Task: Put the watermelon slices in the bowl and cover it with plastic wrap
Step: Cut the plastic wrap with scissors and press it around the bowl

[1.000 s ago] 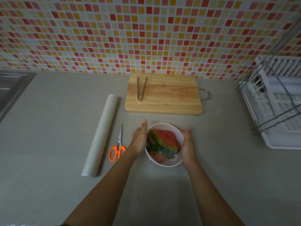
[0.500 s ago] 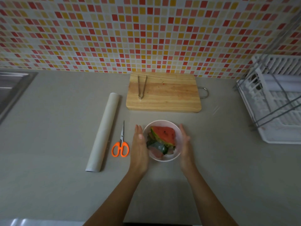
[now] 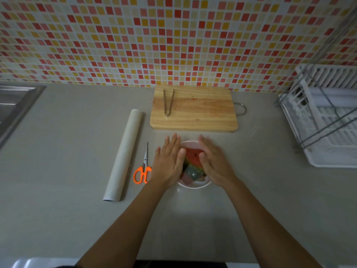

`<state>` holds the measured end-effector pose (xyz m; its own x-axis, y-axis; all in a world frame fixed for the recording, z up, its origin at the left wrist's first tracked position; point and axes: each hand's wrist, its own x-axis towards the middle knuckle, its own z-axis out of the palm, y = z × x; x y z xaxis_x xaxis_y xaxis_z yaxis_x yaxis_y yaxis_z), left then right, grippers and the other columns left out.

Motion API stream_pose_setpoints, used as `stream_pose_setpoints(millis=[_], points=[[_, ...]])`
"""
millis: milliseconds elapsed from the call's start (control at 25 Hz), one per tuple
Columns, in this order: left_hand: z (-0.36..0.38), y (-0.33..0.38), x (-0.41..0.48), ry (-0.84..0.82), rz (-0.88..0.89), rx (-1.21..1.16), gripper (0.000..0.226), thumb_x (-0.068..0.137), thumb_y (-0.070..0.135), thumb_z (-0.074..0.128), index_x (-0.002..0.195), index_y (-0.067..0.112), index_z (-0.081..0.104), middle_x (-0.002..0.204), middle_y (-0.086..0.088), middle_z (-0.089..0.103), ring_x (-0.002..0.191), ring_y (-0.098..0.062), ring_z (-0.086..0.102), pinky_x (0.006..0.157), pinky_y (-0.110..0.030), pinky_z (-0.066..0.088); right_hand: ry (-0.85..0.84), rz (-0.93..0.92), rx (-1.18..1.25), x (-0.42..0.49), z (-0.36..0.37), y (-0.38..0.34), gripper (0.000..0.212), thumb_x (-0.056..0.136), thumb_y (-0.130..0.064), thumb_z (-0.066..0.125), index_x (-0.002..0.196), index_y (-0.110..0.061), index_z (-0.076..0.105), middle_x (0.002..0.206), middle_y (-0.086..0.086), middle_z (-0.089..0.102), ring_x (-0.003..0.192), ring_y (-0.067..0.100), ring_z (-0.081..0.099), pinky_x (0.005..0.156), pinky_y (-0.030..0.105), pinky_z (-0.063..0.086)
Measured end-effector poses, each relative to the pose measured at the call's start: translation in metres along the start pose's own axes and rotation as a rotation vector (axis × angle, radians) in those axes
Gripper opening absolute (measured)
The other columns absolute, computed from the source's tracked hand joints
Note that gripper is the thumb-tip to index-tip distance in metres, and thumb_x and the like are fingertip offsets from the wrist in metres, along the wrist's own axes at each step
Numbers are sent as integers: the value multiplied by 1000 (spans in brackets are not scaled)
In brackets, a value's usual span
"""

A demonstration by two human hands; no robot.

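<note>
A white bowl (image 3: 193,185) stands on the grey counter just in front of the cutting board. Red and green watermelon slices (image 3: 192,160) fill it, and a faint sheet of clear wrap seems to lie over the top. My left hand (image 3: 169,161) rests flat over the bowl's left side, fingers spread. My right hand (image 3: 214,161) lies flat over the right side, fingers together. Both palms face down and hide most of the rim. The roll of plastic wrap (image 3: 123,154) lies to the left, pointing away from me.
Orange-handled scissors (image 3: 143,167) lie between the roll and the bowl. Metal tongs (image 3: 167,102) rest on the wooden cutting board (image 3: 195,110) near the tiled wall. A white dish rack (image 3: 324,117) stands at the right, and a steel sink (image 3: 13,105) at the far left.
Both hands have moved from cupping the bowl's sides up onto its top, palms flat over the slices. The bowl stays in place.
</note>
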<state>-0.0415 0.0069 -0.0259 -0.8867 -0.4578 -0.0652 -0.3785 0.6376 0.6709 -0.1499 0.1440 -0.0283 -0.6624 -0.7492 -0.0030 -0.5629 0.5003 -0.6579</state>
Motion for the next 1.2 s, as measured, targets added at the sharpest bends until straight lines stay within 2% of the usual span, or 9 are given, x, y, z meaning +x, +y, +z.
stream_pose_setpoints(millis=[320,480,600,760,840,1000,1080,1120,1200], points=[[13,2,-6,25,-113,348,77,86,59,-6,153,23,9,162,6,11,149,-18,-8,115,-55,-8,27,71,-263,1,7,2,84,80,-69,3,145,-20,27,150,0,37,139,15,30,117,45,4],[12,4,-12,143,-270,307,91,80,64,-12,152,15,14,161,-2,17,150,-23,-4,114,-60,-2,81,197,-295,-4,5,7,94,75,-72,-1,145,-15,24,154,3,29,144,16,19,117,46,-3],[0,4,2,98,-45,134,79,84,65,-7,152,28,8,162,9,10,149,-14,-3,115,-57,-2,10,46,-230,-5,-2,8,99,73,-80,-7,149,-20,9,157,-10,5,145,7,-5,114,42,-13],[-10,7,23,-186,130,355,60,95,57,7,151,36,9,161,17,6,149,-13,-8,111,-67,-6,-117,29,-346,1,-5,4,97,72,-80,-8,149,-23,5,160,-6,3,144,7,-12,113,47,-15],[-15,4,24,-155,23,402,60,96,55,9,152,32,12,162,14,5,149,-16,-5,110,-67,-3,-64,139,-356,1,-12,8,97,74,-78,-5,149,-19,13,160,-2,7,146,13,-7,113,50,-12],[-21,6,7,14,-157,26,70,96,57,13,151,15,23,161,-5,19,148,-24,15,117,-47,10,-20,379,-28,-12,-21,13,90,79,-75,11,149,-18,12,160,-1,9,147,15,4,116,39,3],[-20,10,-12,96,-259,-193,67,96,56,16,125,10,55,126,-13,60,125,-32,47,102,-41,39,38,523,285,-25,-16,11,67,91,-57,35,146,-22,25,155,2,28,142,18,26,114,35,18],[-20,13,-21,142,-338,-308,59,97,55,18,101,16,63,100,-5,66,108,-32,56,87,-38,45,78,594,427,-32,-13,12,56,93,-46,43,143,-24,33,149,4,39,135,20,38,113,37,28],[-19,14,-32,203,-468,-511,46,98,51,25,72,30,57,86,2,59,97,-30,61,87,-42,47,133,665,610,-46,-9,13,42,92,-33,51,134,-28,46,135,4,54,119,20,55,94,40,49]])
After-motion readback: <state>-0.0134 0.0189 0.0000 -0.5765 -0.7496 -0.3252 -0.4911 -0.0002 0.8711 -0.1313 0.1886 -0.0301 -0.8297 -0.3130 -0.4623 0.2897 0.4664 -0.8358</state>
